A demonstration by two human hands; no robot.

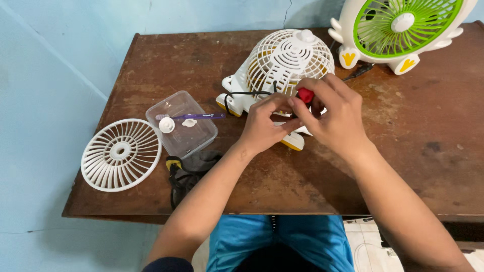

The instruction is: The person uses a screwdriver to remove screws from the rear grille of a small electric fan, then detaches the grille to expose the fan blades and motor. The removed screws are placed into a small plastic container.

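Landmark: white plastic mesh-grilled desk fan, lying face-down on the brown wooden table. Right hand closed on a red-handled tool at the fan's near edge. Left hand curled, steadying the fan's base.

Risk, as I judge it: the tool slips and jabs the left fingers.

Left of the fan: clear plastic tub, no label legible.

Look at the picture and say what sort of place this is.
Probably a home repair corner, not a proper workshop: a worn wooden table against a pale blue wall, a small white fan partly taken apart, its loose grille and a clear plastic tub of parts.
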